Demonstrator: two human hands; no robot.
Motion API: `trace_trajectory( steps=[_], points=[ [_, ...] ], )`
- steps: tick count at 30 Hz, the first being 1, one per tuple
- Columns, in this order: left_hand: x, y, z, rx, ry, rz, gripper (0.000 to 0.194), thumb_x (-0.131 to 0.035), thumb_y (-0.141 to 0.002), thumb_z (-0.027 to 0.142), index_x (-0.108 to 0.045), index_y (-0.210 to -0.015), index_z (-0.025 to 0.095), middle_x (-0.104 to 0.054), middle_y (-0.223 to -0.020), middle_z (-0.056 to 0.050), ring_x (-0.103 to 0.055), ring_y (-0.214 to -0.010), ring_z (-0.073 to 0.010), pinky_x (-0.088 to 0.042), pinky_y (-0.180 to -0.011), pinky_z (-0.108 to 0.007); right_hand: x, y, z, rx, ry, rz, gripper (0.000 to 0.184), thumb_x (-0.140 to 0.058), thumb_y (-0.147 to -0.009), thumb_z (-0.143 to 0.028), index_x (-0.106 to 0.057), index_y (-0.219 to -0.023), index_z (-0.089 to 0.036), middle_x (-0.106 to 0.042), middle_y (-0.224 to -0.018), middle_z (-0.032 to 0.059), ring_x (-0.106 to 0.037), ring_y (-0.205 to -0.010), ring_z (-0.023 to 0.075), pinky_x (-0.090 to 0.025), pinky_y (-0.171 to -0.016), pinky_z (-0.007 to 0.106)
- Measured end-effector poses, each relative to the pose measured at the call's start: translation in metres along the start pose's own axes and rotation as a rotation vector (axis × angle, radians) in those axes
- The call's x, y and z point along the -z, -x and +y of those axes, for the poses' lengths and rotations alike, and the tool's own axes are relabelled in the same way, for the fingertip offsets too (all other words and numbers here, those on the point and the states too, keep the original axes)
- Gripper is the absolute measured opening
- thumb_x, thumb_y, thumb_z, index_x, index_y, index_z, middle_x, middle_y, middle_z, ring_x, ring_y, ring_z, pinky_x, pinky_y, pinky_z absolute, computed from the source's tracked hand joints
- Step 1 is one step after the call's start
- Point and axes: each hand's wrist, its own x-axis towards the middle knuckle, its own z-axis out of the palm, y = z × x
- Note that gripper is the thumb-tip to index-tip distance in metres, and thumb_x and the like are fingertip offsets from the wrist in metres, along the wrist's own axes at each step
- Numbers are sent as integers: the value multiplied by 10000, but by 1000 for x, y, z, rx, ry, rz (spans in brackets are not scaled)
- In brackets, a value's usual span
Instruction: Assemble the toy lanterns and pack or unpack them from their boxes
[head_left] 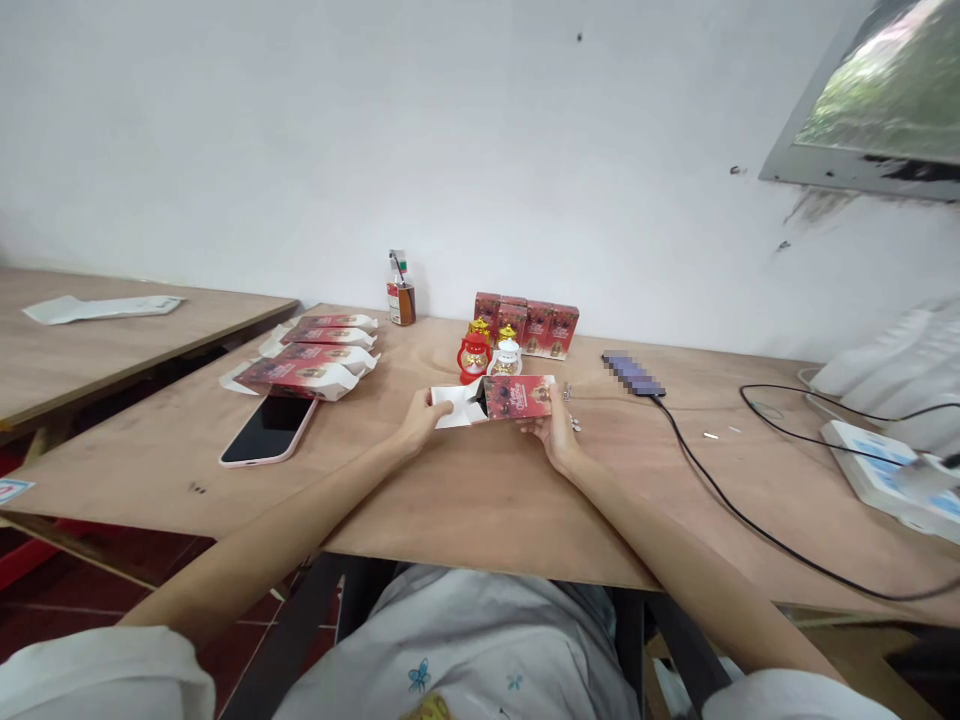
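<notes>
A small red carton (516, 397) lies on its side in the middle of the wooden table (480, 500), white flaps spread at its left end. My right hand (553, 432) is wrapped round its right end. My left hand (422, 418) grips the white flaps at the left end. Just behind it stand a red toy lantern (474, 358) and a white toy lantern (508, 357), both with gold tops.
Several upright red cartons (527, 324) stand at the back. Flat unfolded cartons (311, 360) are stacked at the left beside a pink phone (270, 430). A small bottle (401, 290) stands by the wall. A black cable (750, 520) and a power strip (892, 480) lie at the right.
</notes>
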Motion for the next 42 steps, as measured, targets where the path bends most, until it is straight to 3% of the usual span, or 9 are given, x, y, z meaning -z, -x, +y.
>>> trace_trajectory(
  steps=[3,6,11,14,17,19,24,36,42],
  points=[
    [-2,0,4,37,66,-13,419,-669,-522,281,-613,-912,139,-672,-821,-49,-615,-716,-204,-478,-661,-316,1,-1,-2,-25,-26,-12,486,-484,-763,-669,-603,-721,-199,-654,-585,24,-596,-511,152,-482,-456,250],
    [-2,-2,4,-49,-35,64,502,-709,-547,325,-559,-996,158,-638,-920,-50,-600,-805,-202,-461,-727,-321,3,-4,-1,-29,-32,-19,499,-471,-761,-686,-596,-719,-205,-652,-588,19,-600,-516,154,-485,-470,256],
    [6,-2,0,-432,-574,245,395,-695,-665,317,-554,-1006,177,-591,-1032,-78,-520,-998,-247,-386,-845,-365,4,-6,3,0,-46,-1,496,-501,-741,-694,-599,-727,-209,-655,-594,10,-603,-521,150,-486,-473,256],
    [6,4,-1,-697,-906,149,108,-557,-804,223,-625,-885,201,-618,-922,-64,-502,-955,-236,-321,-842,-374,4,-6,5,-1,-67,8,499,-510,-737,-694,-605,-723,-205,-654,-588,8,-603,-511,144,-485,-458,246],
    [0,13,-2,-856,-1003,11,240,-441,-832,91,-643,-843,221,-641,-923,-50,-510,-918,-204,-297,-793,-346,4,-6,4,1,-79,13,490,-509,-744,-689,-600,-734,-207,-653,-584,-1,-607,-504,139,-488,-452,236],
    [-5,17,0,-902,-982,1,264,-422,-826,67,-632,-881,218,-647,-1004,-50,-512,-947,-198,-297,-785,-334,4,-6,3,-19,-103,26,473,-507,-758,-670,-603,-745,-207,-656,-590,-4,-610,-504,136,-491,-453,230],
    [-9,21,5,-896,-885,67,210,-441,-846,148,-566,-1012,185,-648,-1085,-77,-531,-991,-210,-311,-792,-328,4,-5,2,-37,-127,29,453,-513,-772,-645,-624,-755,-206,-673,-620,7,-618,-514,146,-498,-454,240],
    [-5,24,11,-792,-871,131,150,-505,-822,253,-650,-833,216,-636,-687,13,-543,-735,-161,-262,-820,-378,4,-6,4,-3,-108,36,460,-529,-757,-652,-624,-705,-205,-646,-579,-3,-586,-514,129,-487,-460,231],
    [-5,17,3,-665,-895,113,282,-592,-830,370,-660,-1090,283,-625,-658,31,-548,-736,-147,-247,-867,-385,2,-5,6,30,-84,47,430,-573,-740,-635,-616,-774,-209,-645,-616,-8,-570,-515,132,-495,-449,249]
  ],
)
